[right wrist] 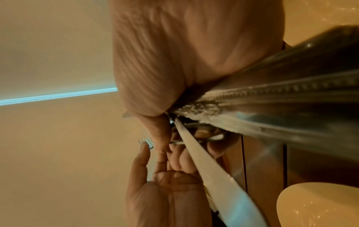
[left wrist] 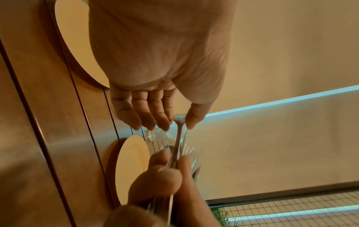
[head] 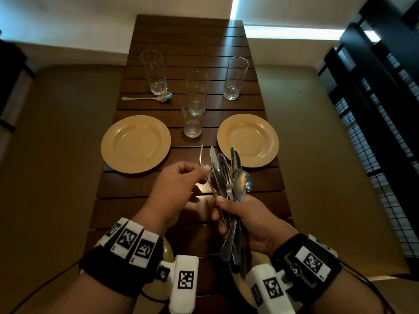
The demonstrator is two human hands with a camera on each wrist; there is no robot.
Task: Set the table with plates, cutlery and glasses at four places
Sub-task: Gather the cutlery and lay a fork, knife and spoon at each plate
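Note:
My right hand (head: 218,208) grips a bundle of cutlery (head: 226,175) upright over the near middle of the slatted wooden table (head: 192,37); knives, forks and spoons fan out above the fist. My left hand (head: 205,169) pinches one thin fork (head: 201,155) between thumb and forefinger at the bundle's left side, with its lower end still among the others. The left wrist view shows that pinch (left wrist: 179,122) on the fork (left wrist: 178,138). Two empty yellow plates (head: 135,143) (head: 247,140) lie left and right beyond my hands.
Four tall empty glasses stand farther out: back left (head: 154,72), back right (head: 234,78), and two in the middle (head: 196,91) (head: 192,118). A spoon (head: 147,98) lies by the back left glass. Two more yellow plates (head: 166,250) (head: 240,288) show under my wrists.

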